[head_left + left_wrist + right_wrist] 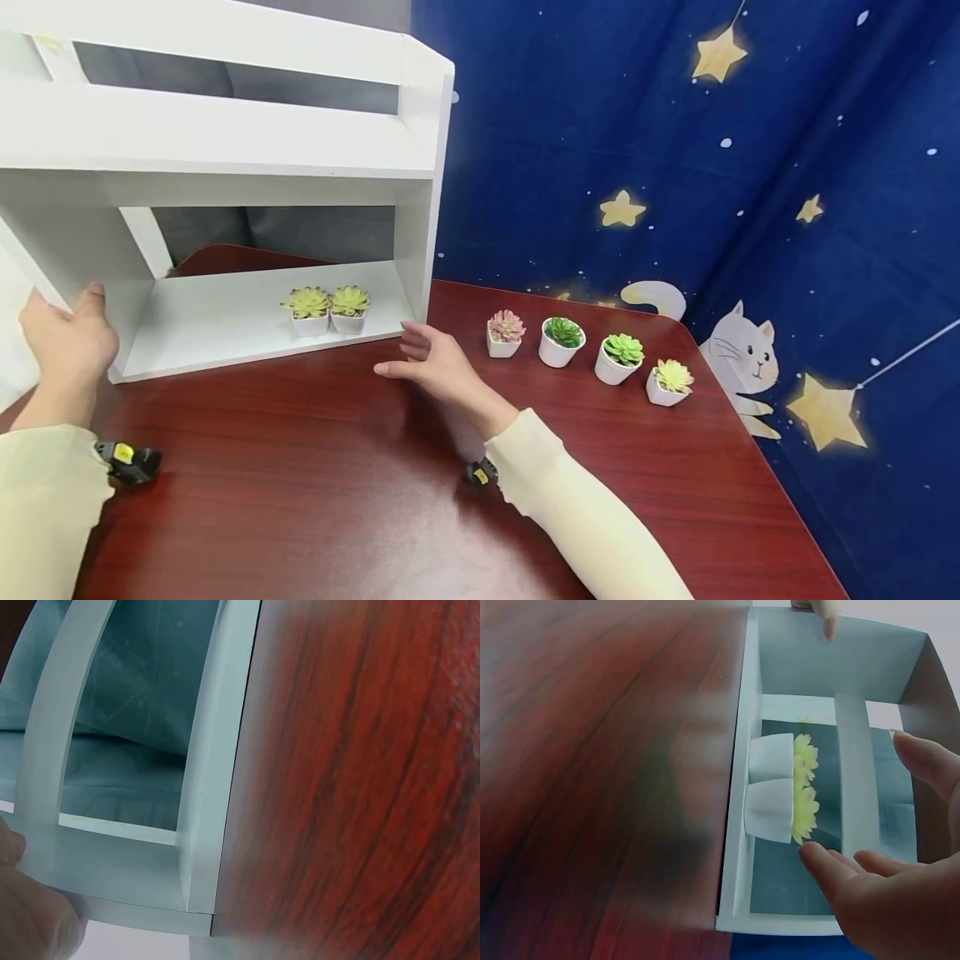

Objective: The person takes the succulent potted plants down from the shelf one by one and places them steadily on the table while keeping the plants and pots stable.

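We hold our left hand (69, 340) against the left end wall of the shelf unit (225, 150), thumb up on its front edge, fingers out of sight behind the wall. Our right hand (431, 358) hovers just in front of the unit's right post, palm turned toward it, fingers relaxed and slightly spread, holding nothing. Both forearms wear pale yellow sleeves, and each wrist carries a small black camera.

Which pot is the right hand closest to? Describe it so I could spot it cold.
Start at the white shelf on the red table. Four small pots stand in a row on the table to its right; take the one nearest the shelf, just past the right hand. This pink succulent is the only pink plant; the others are green or yellow-green.
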Demonstrator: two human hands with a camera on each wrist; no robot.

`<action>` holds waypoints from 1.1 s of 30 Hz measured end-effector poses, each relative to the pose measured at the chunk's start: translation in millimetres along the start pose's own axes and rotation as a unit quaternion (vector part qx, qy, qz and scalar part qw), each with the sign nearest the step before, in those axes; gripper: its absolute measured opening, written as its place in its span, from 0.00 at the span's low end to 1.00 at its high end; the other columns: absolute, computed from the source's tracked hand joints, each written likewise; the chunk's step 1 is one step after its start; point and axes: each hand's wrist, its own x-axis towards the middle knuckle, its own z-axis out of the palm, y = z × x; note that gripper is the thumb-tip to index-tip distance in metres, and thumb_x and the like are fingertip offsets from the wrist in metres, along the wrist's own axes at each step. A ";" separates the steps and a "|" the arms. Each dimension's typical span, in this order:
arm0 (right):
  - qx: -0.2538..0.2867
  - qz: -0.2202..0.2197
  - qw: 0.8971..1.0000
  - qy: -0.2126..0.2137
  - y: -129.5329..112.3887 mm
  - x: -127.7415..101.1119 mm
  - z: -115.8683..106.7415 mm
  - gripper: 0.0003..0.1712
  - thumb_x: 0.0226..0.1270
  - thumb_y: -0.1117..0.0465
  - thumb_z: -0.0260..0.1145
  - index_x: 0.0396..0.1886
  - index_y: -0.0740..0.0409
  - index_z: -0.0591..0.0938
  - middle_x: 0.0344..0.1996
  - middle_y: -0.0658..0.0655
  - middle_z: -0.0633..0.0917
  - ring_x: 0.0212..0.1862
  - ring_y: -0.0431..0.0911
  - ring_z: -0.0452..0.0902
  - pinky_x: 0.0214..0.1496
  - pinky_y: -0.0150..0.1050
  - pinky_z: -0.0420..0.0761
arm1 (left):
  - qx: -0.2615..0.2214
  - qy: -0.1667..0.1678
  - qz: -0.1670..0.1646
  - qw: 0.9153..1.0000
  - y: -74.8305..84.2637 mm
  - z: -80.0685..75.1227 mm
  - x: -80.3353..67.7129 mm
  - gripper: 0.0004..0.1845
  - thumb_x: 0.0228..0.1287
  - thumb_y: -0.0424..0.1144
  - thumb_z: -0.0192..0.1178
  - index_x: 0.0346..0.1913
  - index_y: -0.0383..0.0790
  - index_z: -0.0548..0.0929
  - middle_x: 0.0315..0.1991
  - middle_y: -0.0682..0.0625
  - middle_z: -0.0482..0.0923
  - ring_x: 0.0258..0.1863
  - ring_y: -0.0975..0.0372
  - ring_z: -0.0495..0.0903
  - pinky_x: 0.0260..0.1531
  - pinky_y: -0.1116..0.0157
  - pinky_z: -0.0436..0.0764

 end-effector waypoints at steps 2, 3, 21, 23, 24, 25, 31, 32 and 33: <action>0.008 0.003 1.000 0.009 -0.5 6.5 4.0 0.47 0.56 0.59 0.78 0.75 0.58 0.68 0.71 0.61 0.75 0.71 0.55 0.73 0.72 0.44 0.74 | -0.010 0.000 -0.007 1.000 1.2 1.5 -0.6 0.27 0.76 0.44 0.46 0.76 0.63 0.62 0.74 0.64 0.64 0.73 0.73 0.61 0.78 0.68 0.58; 0.011 0.004 1.000 0.013 -0.1 10.0 5.7 0.47 0.56 0.59 0.78 0.75 0.58 0.68 0.71 0.62 0.75 0.71 0.56 0.72 0.72 0.44 0.75 | -0.013 0.000 -0.010 1.000 2.5 2.5 -1.2 0.27 0.76 0.44 0.46 0.76 0.62 0.63 0.74 0.65 0.64 0.72 0.73 0.62 0.77 0.68 0.58; 0.039 0.031 0.998 0.044 3.7 64.3 30.4 0.46 0.56 0.64 0.77 0.75 0.61 0.68 0.71 0.64 0.75 0.70 0.55 0.74 0.70 0.44 0.77 | -0.002 -0.002 0.029 1.000 5.0 2.1 -8.1 0.27 0.78 0.43 0.43 0.76 0.62 0.61 0.77 0.59 0.62 0.75 0.71 0.60 0.78 0.66 0.57; 0.045 0.034 0.997 0.047 3.0 68.7 32.7 0.46 0.56 0.64 0.76 0.75 0.62 0.68 0.71 0.64 0.75 0.71 0.55 0.73 0.71 0.44 0.76 | -0.004 -0.008 0.026 1.000 5.4 0.8 -7.1 0.27 0.78 0.43 0.43 0.77 0.61 0.61 0.77 0.59 0.62 0.75 0.71 0.59 0.78 0.66 0.57; 0.048 0.035 0.997 0.049 3.0 70.7 33.9 0.46 0.56 0.65 0.76 0.75 0.62 0.68 0.71 0.63 0.75 0.71 0.55 0.73 0.71 0.44 0.76 | -0.004 -0.012 0.025 1.000 5.7 0.1 -6.9 0.27 0.78 0.43 0.43 0.77 0.61 0.61 0.77 0.59 0.62 0.75 0.71 0.59 0.78 0.66 0.57; 0.051 0.036 0.997 0.050 3.0 72.8 35.0 0.46 0.56 0.65 0.76 0.74 0.62 0.68 0.71 0.64 0.75 0.71 0.56 0.73 0.71 0.45 0.75 | -0.006 -0.016 0.023 1.000 6.1 -0.7 -6.6 0.27 0.78 0.43 0.44 0.77 0.61 0.61 0.77 0.59 0.61 0.75 0.71 0.59 0.78 0.67 0.56; 0.054 0.045 0.996 0.058 4.5 83.5 42.0 0.47 0.55 0.66 0.77 0.74 0.62 0.68 0.71 0.65 0.74 0.71 0.56 0.73 0.71 0.46 0.75 | -0.007 -0.018 0.022 1.000 8.2 -1.6 -8.3 0.27 0.77 0.43 0.44 0.77 0.60 0.62 0.77 0.59 0.62 0.74 0.72 0.59 0.78 0.68 0.56; 0.053 0.046 0.996 0.061 5.0 85.1 43.0 0.46 0.55 0.66 0.77 0.74 0.62 0.68 0.70 0.64 0.74 0.71 0.56 0.73 0.71 0.46 0.76 | -0.008 -0.017 0.021 1.000 9.4 -1.4 -9.7 0.27 0.77 0.43 0.44 0.77 0.59 0.62 0.77 0.58 0.62 0.74 0.72 0.59 0.78 0.68 0.56; 0.052 0.047 0.995 0.065 5.8 86.8 44.0 0.46 0.55 0.66 0.77 0.74 0.62 0.68 0.70 0.64 0.75 0.70 0.56 0.73 0.71 0.46 0.76 | -0.008 -0.018 0.020 1.000 10.2 -1.3 -10.5 0.27 0.77 0.43 0.44 0.77 0.59 0.62 0.77 0.58 0.62 0.74 0.72 0.59 0.78 0.68 0.56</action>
